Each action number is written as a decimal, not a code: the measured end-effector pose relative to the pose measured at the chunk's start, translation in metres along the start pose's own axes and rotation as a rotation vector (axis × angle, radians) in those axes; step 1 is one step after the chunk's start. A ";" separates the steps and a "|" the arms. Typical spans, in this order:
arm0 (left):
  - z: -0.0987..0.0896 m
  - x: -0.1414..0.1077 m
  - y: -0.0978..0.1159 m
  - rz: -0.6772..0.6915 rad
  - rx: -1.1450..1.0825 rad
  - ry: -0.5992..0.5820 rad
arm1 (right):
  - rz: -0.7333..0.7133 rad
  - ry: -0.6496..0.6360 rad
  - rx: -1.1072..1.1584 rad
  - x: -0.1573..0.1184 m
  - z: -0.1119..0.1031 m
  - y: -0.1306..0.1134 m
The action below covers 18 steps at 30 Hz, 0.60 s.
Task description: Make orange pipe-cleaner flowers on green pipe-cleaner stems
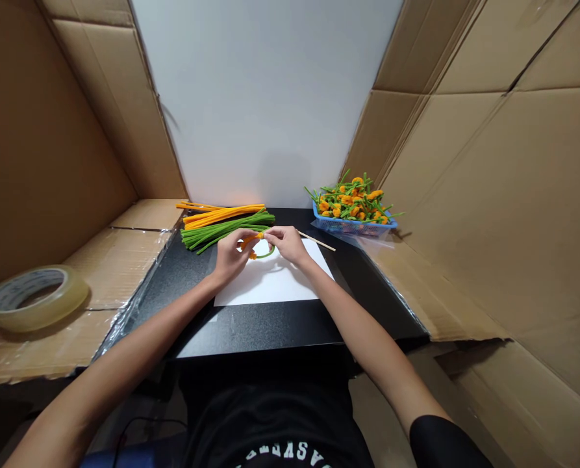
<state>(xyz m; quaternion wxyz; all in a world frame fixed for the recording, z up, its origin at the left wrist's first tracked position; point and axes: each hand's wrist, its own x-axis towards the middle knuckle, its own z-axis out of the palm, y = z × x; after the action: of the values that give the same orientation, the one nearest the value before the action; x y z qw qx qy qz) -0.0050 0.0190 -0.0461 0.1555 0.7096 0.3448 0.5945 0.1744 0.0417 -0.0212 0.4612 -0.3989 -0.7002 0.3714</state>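
- Left hand (232,255): fingers clamped on the orange section of the orange-and-green fuzzy piece (252,241).
- Right hand (286,244): fingers pinched on the same piece.
- Piece position: between both hands, above the white sheet (270,286) on the bench (258,328).
- Green rods (212,235): just behind left hand.

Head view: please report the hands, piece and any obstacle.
Left hand, right hand: both pinching. Orange-green piece held over white paper. Thin stick near right hand, apparently not blocking.
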 end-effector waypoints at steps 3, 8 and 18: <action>0.000 -0.002 0.000 -0.003 -0.021 0.024 | 0.008 -0.057 0.061 -0.002 0.005 0.001; 0.001 0.000 0.004 -0.031 -0.062 0.025 | 0.039 -0.073 0.106 -0.004 0.010 -0.001; -0.004 0.006 -0.001 -0.258 -0.064 0.054 | 0.188 0.115 0.213 0.001 0.002 0.012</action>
<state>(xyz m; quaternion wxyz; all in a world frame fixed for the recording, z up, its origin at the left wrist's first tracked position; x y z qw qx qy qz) -0.0091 0.0234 -0.0412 0.2442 0.6378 0.4181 0.5990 0.1750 0.0474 -0.0322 0.5032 -0.4323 -0.5888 0.4618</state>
